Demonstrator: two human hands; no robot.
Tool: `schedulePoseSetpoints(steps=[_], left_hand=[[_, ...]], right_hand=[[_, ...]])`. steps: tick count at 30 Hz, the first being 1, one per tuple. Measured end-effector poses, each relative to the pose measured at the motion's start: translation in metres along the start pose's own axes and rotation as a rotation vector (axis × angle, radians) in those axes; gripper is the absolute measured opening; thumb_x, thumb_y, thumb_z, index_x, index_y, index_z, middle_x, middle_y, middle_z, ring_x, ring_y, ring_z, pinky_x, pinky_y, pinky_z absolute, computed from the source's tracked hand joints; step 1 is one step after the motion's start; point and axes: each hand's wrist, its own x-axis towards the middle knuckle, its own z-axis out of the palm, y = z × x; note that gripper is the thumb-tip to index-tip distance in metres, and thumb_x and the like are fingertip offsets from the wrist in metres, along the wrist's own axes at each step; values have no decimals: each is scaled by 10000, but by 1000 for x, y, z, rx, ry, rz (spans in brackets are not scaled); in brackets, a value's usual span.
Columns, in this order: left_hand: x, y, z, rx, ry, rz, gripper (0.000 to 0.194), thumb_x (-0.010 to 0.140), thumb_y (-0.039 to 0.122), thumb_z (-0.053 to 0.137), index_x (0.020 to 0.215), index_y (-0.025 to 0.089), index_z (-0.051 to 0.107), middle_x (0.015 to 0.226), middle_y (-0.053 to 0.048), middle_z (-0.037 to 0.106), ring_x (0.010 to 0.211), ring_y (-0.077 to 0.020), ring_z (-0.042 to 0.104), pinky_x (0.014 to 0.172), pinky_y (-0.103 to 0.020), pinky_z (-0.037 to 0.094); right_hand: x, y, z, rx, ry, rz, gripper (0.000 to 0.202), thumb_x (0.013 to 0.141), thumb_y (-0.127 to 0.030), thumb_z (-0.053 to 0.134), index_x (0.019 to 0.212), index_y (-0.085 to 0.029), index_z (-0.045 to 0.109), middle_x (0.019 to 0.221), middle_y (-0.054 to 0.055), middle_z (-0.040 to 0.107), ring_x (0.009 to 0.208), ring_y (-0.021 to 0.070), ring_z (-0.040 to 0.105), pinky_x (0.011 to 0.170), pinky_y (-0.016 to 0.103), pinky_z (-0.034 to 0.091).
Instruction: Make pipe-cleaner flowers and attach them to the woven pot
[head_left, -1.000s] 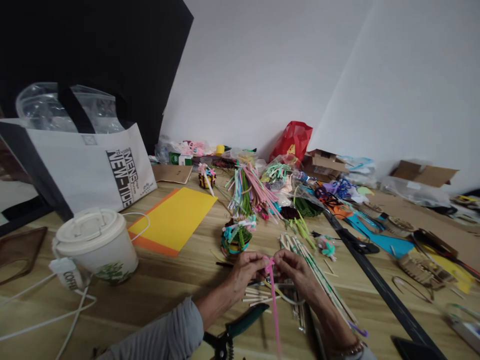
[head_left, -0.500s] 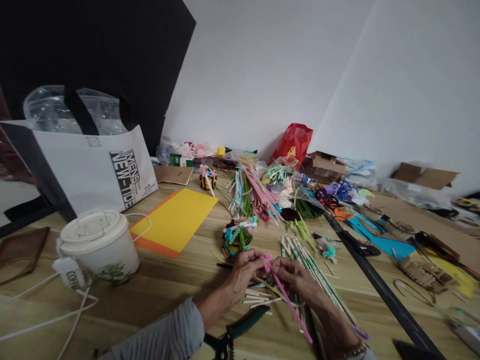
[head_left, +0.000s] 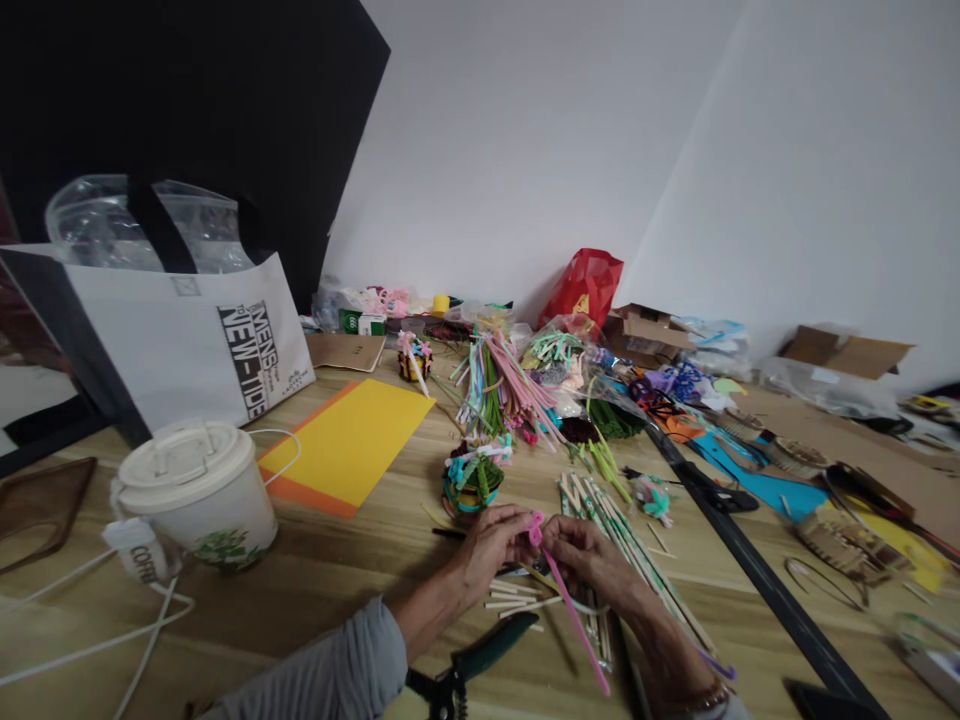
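Observation:
A pink pipe cleaner (head_left: 576,622) is pinched between my two hands, its upper end curled into small loops. My left hand (head_left: 489,548) is closed on the looped end. The fingers of my right hand (head_left: 589,560) are closed on it just below the loops, and its straight tail hangs down towards me. Right behind my left hand stands a small round basket (head_left: 471,485) topped with green and pastel pieces. Under my hands lie short wooden sticks (head_left: 514,597). Green-handled pruning shears (head_left: 480,655) rest in front of my left wrist.
Paper-wrapped sticks (head_left: 634,550) lie beside my right hand. A bundle of coloured pipe cleaners (head_left: 502,385) is farther back. To the left are yellow sheets (head_left: 367,440), a lidded white bucket (head_left: 199,490) with a cord, and a white bag (head_left: 172,340). A black strip (head_left: 765,570) runs along the right.
The pipe cleaner's tail has swung a little to the left and hangs more steeply. Its looped end has turned slightly in my fingers. Both hands stay nearly in place.

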Motion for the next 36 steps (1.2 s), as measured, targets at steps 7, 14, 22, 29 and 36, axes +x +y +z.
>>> schedulePoseSetpoints(steps=[7,14,22,29,36], left_hand=[[4,-7,0,26,-9,32,298,615,323,810,804,124,692,715,-23,609,602,-105,522,607,-234,422],[4,-9,-1,85,40,95,321,663,376,784,833,122,686,710,-28,621,608,-111,526,604,-229,415],[4,-4,1,131,84,105,355,683,465,755,688,126,647,650,-15,599,578,-103,506,604,-231,409],[4,-3,2,136,60,108,361,695,466,744,631,127,640,628,-20,596,577,-111,519,577,-230,410],[2,-1,3,45,39,2,328,678,432,768,673,123,657,664,-31,616,570,-107,541,570,-228,425]], right_hand=[[0,-3,2,1,17,13,508,686,-665,676,701,-165,589,553,-45,505,438,58,352,440,195,261],[0,-1,0,9,15,5,496,697,-647,682,711,-159,600,544,-53,491,435,51,347,429,184,260],[2,4,-1,-18,-6,0,507,699,-665,664,748,-163,614,546,-57,484,429,59,337,426,189,256],[-1,0,0,-7,-14,-38,451,686,-595,721,727,-165,590,614,-31,527,488,66,366,467,194,281],[-2,-3,1,-7,-27,-29,451,689,-603,708,695,-175,567,559,-50,483,451,66,343,427,195,257]])
